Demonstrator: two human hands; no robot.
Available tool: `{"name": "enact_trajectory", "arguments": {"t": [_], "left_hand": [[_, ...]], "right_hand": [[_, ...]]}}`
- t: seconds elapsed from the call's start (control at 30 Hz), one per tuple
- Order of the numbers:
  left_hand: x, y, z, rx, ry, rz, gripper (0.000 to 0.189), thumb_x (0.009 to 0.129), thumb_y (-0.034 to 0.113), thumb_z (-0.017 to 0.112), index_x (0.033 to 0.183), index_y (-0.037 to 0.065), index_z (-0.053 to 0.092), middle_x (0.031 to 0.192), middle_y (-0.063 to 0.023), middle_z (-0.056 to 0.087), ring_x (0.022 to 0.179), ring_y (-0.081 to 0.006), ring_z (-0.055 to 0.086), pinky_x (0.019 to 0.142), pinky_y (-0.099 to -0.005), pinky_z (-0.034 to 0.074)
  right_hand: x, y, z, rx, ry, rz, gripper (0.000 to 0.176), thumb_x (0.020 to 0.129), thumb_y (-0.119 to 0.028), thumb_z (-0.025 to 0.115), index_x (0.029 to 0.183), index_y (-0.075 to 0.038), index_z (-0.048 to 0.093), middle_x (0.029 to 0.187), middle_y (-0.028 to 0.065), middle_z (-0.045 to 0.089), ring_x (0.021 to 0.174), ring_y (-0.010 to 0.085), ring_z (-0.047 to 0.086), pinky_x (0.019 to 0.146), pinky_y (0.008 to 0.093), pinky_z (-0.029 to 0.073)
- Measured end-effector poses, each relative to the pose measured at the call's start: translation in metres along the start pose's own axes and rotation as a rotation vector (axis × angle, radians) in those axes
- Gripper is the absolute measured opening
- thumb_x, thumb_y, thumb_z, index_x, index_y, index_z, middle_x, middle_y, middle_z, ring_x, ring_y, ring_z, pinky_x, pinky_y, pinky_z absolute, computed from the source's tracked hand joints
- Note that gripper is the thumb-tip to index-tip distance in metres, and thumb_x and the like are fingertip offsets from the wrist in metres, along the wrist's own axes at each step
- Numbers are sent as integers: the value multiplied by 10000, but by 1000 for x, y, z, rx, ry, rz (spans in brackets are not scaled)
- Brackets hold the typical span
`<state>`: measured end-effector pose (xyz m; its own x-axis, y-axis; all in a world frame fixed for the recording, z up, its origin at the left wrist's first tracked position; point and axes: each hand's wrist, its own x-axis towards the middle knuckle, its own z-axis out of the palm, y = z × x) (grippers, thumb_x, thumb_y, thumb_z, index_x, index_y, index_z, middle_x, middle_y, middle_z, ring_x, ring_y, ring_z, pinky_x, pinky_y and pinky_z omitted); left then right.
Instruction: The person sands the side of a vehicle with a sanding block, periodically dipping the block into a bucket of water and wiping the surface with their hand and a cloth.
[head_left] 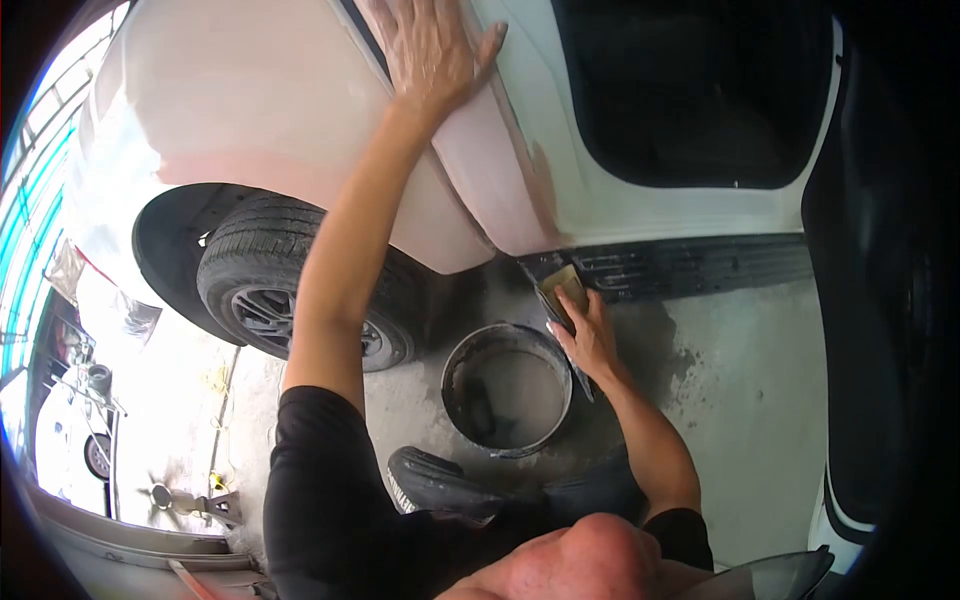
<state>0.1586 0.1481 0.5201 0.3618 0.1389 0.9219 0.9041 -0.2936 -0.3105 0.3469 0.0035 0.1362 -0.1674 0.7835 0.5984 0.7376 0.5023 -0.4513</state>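
My left hand (pixel 430 55) lies flat with fingers spread on the car body, by the seam between the fender (pixel 270 110) and the door pillar (pixel 495 165). Whitish wet residue shows on its back. Lower down, my right hand (pixel 590 345) grips a tan sanding block (pixel 562 284) with a dark edge, close to the black side step (pixel 690 268). Beneath and to the left of that hand stands a round black tub (pixel 452 405) of cloudy grey water. A dark object in the water cannot be made out clearly.
A tire (pixel 255 245) sits in the wheel arch at left. On the right is the open car door (pixel 870 300). My shoe (pixel 430 480) is just below the tub. A small fan (pixel 175 497) stands at lower left, and wet patches darken the concrete floor (pixel 750 400).
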Motion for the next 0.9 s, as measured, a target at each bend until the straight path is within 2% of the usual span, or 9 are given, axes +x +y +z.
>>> {"name": "enact_trajectory", "arguments": {"t": [0.07,0.17,0.37,0.53,0.63,0.67,0.77,0.83,0.9], "left_hand": [[-43,9,13,-123,85,80,1001,921,556,604,1567,-88,192,1642,-316,153,1533,-493,108,1158,-730,93],[-109,30,32,-132,-44,8,997,890,573,625,1564,-59,252,1640,-283,210,1536,-442,159,1143,-738,135],[-231,74,34,-271,-410,37,979,907,554,625,1556,-74,247,1655,-289,148,1552,-455,75,1169,-713,64],[-305,89,42,-242,-609,184,923,888,580,634,1564,28,333,1671,-129,232,1549,-315,186,1197,-648,147],[-361,94,41,-212,-803,297,917,887,578,625,1570,40,333,1669,-112,239,1544,-289,198,1191,-589,245],[-376,100,31,-269,-873,224,842,913,508,628,1544,17,366,1657,-141,250,1538,-297,216,1205,-562,237],[-447,112,16,-560,-709,143,706,934,426,630,1457,-18,460,1612,-183,327,1495,-332,315,1171,-552,315],[-477,124,-18,-741,-1216,128,524,937,371,634,1314,14,569,1473,-199,482,1366,-347,476,1089,-516,428],[-521,148,-32,-1089,-1311,31,446,935,380,624,1236,51,611,1253,-166,625,1159,-346,604,999,-484,499]], "right_hand": [[-1,-6,-2,5,-11,10,698,877,-292,766,1502,-170,479,1320,278,463,1171,457,515,971,517,472],[1,-10,-5,41,-50,31,685,881,-286,764,1499,-173,489,1335,281,458,1195,459,504,994,515,460],[-4,-9,-5,76,-33,56,667,883,-266,762,1488,-155,504,1335,293,454,1202,472,497,1011,514,448],[-5,-9,-19,86,-54,133,648,880,-232,768,1475,-146,526,1362,294,443,1264,470,475,1069,479,421],[-8,-4,-23,54,-29,138,646,878,-235,770,1474,-161,532,1339,273,459,1242,447,489,1054,474,429],[-8,-6,-27,49,-25,137,647,878,-236,770,1475,-162,531,1335,268,461,1239,445,490,1050,474,431],[-12,-4,-37,13,2,125,649,889,-271,761,1483,-172,518,1320,287,463,1202,456,499,1026,487,441],[-16,-3,-39,16,6,137,649,893,-287,758,1485,-175,514,1314,295,462,1187,460,501,1016,494,444],[-19,0,-43,41,-13,160,649,891,-285,760,1482,-172,519,1316,290,461,1190,454,499,1018,495,442]]}}
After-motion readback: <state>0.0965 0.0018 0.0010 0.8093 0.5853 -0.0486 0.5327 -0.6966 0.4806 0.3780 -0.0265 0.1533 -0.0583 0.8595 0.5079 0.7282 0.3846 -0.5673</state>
